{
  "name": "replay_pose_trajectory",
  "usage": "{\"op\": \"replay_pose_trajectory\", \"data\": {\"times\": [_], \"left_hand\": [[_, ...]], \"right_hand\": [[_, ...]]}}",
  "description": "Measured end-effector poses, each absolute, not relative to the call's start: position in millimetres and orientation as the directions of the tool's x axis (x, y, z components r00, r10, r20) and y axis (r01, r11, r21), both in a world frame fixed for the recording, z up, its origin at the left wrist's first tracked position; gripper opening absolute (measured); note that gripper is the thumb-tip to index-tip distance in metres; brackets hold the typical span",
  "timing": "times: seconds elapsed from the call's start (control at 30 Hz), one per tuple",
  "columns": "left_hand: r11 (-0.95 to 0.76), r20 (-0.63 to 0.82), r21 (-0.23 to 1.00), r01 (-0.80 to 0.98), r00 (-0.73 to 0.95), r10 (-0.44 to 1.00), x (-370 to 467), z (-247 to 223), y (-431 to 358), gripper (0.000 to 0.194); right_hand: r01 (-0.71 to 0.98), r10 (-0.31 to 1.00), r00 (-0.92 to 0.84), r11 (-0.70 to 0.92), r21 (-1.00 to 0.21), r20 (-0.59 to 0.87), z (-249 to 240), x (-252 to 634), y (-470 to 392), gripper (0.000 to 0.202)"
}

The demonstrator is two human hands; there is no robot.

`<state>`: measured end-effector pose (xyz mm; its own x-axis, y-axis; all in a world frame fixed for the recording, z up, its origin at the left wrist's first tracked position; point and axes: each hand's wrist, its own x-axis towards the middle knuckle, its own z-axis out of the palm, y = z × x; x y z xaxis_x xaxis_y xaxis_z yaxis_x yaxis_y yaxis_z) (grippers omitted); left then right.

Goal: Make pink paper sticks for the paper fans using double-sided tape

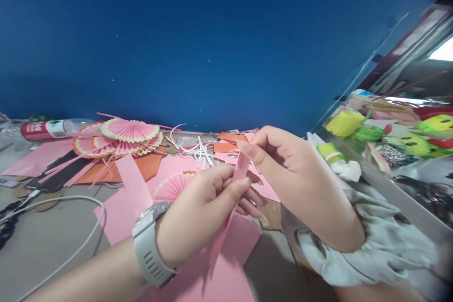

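Observation:
Between my two hands is a narrow folded strip of pink paper, slanting down toward me. My left hand, with a grey watch at its wrist, pinches the strip near its middle between thumb and fingers. At the strip's top end, my right hand grips it between thumb and forefinger. Pink paper sheets lie beneath the hands. A pleated pink paper fan rests just left of my left hand, partly covered by it.
Further left are finished-looking paper fans, a bottle with a red label, a dark phone and a white cable. White paper strips lie behind the hands. A blue partition stands behind; a bin of colourful items is right.

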<state>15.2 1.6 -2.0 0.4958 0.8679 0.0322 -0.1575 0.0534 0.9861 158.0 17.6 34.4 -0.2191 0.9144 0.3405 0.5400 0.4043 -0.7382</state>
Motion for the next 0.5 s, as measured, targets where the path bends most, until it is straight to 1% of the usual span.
{"op": "replay_pose_trajectory", "data": {"times": [0.13,0.37,0.5], "left_hand": [[0.142,-0.047,0.978,-0.151,0.505,0.862,17.1,-1.1,0.2,0.025],[0.041,-0.003,0.997,-0.062,0.522,0.853,16.1,-0.6,2.5,0.019],[0.048,-0.009,0.997,-0.058,0.538,0.843,16.7,-0.6,2.8,0.020]], "right_hand": [[0.581,0.903,-0.213,0.423,-0.695,0.372,33.6,158.8,18.6,0.024],[0.608,0.893,-0.200,0.437,-0.663,0.404,35.3,161.2,19.7,0.026],[0.615,0.880,-0.194,0.453,-0.646,0.433,36.8,160.9,19.3,0.026]]}}
